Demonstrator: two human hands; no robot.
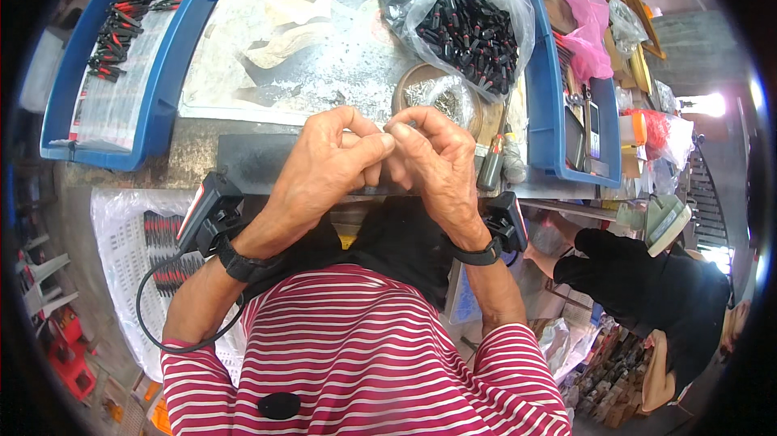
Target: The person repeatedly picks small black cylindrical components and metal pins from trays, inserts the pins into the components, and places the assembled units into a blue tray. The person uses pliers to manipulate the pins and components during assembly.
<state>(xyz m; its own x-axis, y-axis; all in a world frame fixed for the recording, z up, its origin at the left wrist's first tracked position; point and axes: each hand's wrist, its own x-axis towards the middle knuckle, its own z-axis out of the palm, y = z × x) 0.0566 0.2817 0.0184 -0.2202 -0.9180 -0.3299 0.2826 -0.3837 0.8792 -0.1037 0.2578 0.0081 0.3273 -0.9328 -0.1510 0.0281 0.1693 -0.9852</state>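
Note:
My left hand [332, 153] and my right hand [439, 159] meet above the near edge of the workbench, thumbs and forefingers pinched together and almost touching. Whatever lies between the fingertips is too small to make out. Just beyond my right hand is a round brown dish [401, 101] with small shiny metal pieces [441, 97] in clear plastic. Behind it stands an open clear plastic bag [405, 0] full of black handle-like parts [473, 35] with red marks. To the right of my right hand, a screwdriver-like tool [490, 165] lies with its handle toward me.
A blue bin [158, 104] at the left holds red-and-black tools [121, 31]. Another blue bin [546, 112] at the right holds tools. Below left sits a white plastic basket [121, 250] with similar tools. A person in black [639, 282] bends at the right.

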